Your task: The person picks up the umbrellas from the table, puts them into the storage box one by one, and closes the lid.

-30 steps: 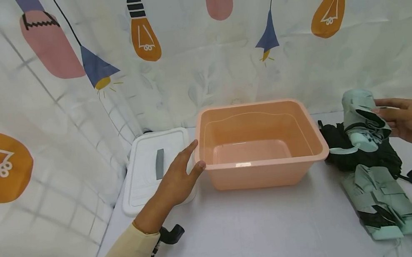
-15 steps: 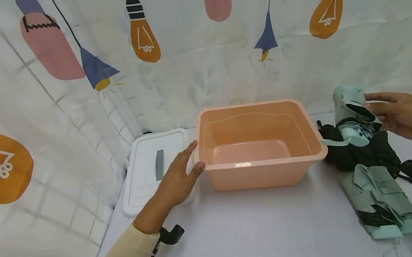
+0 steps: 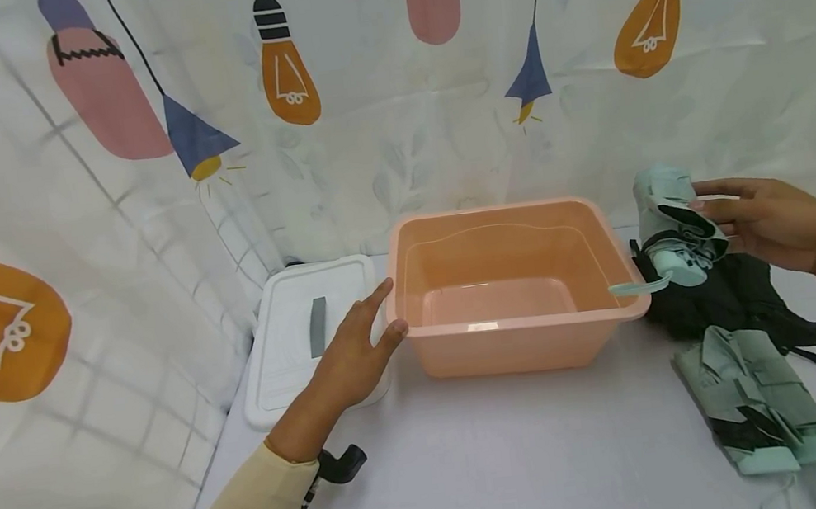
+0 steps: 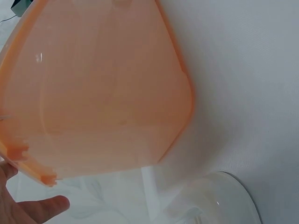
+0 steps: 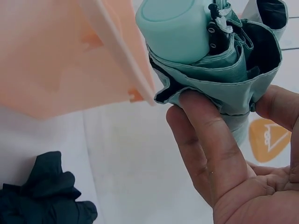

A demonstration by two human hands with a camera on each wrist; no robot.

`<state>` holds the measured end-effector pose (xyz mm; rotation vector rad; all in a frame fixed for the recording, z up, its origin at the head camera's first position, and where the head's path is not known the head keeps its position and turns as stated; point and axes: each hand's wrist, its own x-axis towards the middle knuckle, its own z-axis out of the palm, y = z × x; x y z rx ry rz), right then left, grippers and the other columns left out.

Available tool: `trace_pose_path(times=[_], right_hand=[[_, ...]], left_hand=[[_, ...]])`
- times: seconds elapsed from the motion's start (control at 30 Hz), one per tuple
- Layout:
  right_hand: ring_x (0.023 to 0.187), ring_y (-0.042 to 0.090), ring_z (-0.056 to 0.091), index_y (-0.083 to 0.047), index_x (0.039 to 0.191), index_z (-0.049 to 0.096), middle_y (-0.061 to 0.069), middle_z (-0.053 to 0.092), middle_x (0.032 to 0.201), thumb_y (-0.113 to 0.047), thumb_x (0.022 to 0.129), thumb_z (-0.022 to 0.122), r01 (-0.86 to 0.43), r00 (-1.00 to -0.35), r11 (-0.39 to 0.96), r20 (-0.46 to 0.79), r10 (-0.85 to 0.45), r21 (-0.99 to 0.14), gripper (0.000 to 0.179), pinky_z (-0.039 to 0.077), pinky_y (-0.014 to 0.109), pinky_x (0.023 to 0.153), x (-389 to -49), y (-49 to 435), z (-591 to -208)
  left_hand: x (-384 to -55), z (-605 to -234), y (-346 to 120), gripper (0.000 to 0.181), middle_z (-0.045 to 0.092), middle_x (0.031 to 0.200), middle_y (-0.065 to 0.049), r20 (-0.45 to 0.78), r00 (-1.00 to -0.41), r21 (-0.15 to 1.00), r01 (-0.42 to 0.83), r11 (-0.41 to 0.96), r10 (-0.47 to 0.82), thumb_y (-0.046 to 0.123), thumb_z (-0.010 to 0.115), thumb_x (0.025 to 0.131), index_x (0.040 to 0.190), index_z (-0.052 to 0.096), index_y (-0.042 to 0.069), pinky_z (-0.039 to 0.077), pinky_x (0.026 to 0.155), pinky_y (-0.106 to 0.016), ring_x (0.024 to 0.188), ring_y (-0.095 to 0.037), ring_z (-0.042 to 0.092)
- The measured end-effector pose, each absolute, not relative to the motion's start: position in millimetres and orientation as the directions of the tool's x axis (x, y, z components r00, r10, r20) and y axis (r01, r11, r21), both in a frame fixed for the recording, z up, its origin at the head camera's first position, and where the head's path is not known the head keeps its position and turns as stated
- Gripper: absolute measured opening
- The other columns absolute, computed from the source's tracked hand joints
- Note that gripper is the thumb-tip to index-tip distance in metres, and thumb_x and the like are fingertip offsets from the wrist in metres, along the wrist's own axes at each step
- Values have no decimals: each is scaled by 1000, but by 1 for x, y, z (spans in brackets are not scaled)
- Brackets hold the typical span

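Note:
My right hand (image 3: 785, 223) pinches a mint-green folding umbrella (image 3: 661, 215) between fingers and thumb, over the right rim of a peach plastic tub (image 3: 508, 350). In the right wrist view the umbrella's handle (image 5: 180, 35) points up and away from the hand (image 5: 238, 172), and loose fabric folds surround it. Its wrist strap (image 3: 636, 289) hangs across the tub's rim. With fingers extended, my left hand (image 3: 344, 356) touches the tub's left edge. From the left wrist view, its fingertips (image 4: 53, 205) lie by the tub's corner.
Black bunched fabric (image 3: 719, 296) lies right of the tub. In front of it are mint-green folded bundles (image 3: 759, 400) with thin cords. A white lidded box (image 3: 285, 334) stands on the left. Patterned curtains (image 3: 394, 123) hang behind and at the left.
My right hand has lifted the umbrella off the black fabric and carried it leftward to the tub's rim. The left hand has stayed in place.

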<state>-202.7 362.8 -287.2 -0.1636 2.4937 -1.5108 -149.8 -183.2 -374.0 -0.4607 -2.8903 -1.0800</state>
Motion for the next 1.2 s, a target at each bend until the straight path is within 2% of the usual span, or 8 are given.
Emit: trace_pose_path(times=[0.17,0.4,0.5,0.77,1.03,1.2], right_hand=[[93,11,59,-2,156,16,-12,58,111,-25,113,42,19,-960,447,-141,-241,-894,56,51,27,74,-205,358,-286],[101,7,56,0,159,13,-16,53,120,-30,112,45,33,-956,470,-165,-243,-882,65,50,27,77,-210,345,-285],[99,10,55,-1,160,14,-12,53,120,-30,111,47,36,-955,469,-169,-245,-883,65,50,28,75,-211,339,-285],[105,7,63,-1,162,11,-9,57,121,-31,110,50,53,-943,451,-194,-271,-891,71,55,28,85,-216,325,-282],[104,9,65,-2,163,9,-6,59,119,-33,108,54,75,-942,440,-208,-263,-895,78,56,30,84,-219,315,-280],[102,14,66,-1,163,10,-2,60,118,-34,108,56,85,-942,430,-213,-260,-899,79,57,32,84,-221,311,-280]], left_hand=[[-150,-373,-183,68,28,166,-6,121,-957,634,280,721,265,64,45,103,163,17,46,23,114,-69,153,-38,17],[-149,-372,-183,68,28,166,-6,117,-958,633,275,724,262,64,45,103,162,16,47,24,114,-68,153,-36,18],[-149,-373,-183,68,29,166,-7,116,-959,630,274,727,260,64,45,103,162,16,47,24,113,-69,153,-37,18],[-149,-372,-182,68,28,166,-4,119,-958,638,275,719,261,64,45,103,162,17,46,23,115,-67,153,-36,18],[-148,-372,-182,68,26,167,-3,111,-961,636,264,725,253,64,44,103,162,16,47,22,114,-69,154,-38,15],[-148,-372,-181,68,27,167,-4,108,-962,633,262,729,252,64,45,103,162,16,47,23,113,-70,153,-38,18]])
